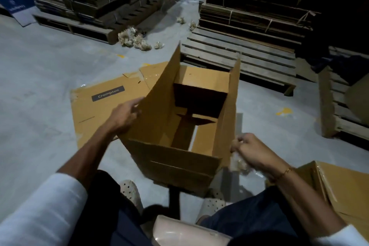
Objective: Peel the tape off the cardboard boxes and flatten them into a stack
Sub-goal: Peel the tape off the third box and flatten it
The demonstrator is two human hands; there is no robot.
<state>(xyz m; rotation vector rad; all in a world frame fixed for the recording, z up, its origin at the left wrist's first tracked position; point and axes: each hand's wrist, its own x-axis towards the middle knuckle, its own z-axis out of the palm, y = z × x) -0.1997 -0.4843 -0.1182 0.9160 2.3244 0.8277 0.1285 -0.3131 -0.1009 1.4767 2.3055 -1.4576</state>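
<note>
Between both hands stands the box (179, 126), open; left hand (123, 115) pinches its tall flap, right hand (249, 150) clenches a tape wad (238, 163) beside the opposite wall. One-sided pulling could tip it or tear that flap

Open box (179, 126) sits centre, flattened box (103, 106) on the floor at its 9 o'clock. Pallet (239, 56) at 1 o'clock, tape wads (135, 41) at 11, another box (343, 189) at 4.
</note>
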